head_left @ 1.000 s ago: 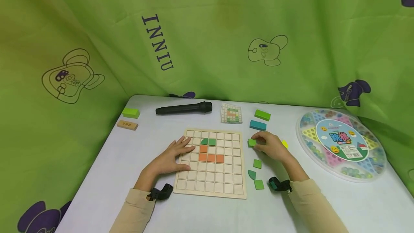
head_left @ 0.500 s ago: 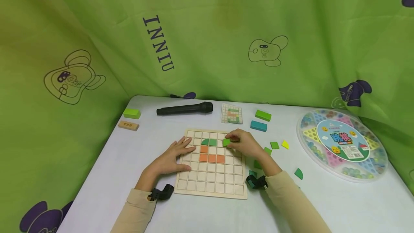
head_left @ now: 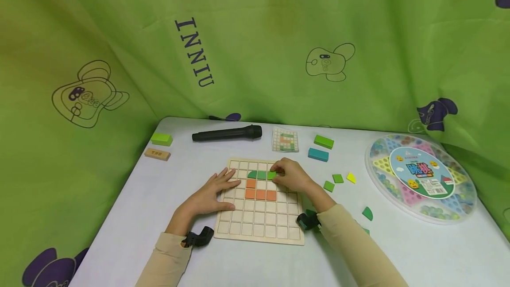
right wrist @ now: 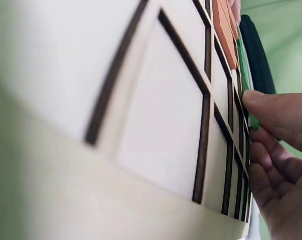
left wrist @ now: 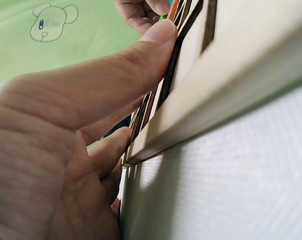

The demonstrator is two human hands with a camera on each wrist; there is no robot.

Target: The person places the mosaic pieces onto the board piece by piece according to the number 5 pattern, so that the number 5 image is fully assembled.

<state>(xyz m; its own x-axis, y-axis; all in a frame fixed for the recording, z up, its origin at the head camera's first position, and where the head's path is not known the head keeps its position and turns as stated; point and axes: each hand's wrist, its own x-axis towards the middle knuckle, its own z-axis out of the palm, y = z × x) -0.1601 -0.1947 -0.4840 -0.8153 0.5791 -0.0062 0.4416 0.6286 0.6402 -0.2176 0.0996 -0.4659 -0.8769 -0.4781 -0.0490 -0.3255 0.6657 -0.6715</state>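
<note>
Tile (head_left: 271,175) pinched in R grip (head_left: 294,175) lies just R of dk-grn sq (head_left: 261,175) on board (head_left: 259,230); L grip (head_left: 210,193) spread, farther off.

green piece (head_left: 366,231): partly hidden by right sleeve (head_left: 354,247) | sleeve: cut off below | board (right wrist: 156,210): near rim blurred

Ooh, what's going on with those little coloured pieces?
A person's right hand is pinching a light green square on a wooden grid board, beside two darker green pieces. The left hand rests at the board's left side. Four orange squares sit in the grid, and loose pieces lie to the right.
</note>
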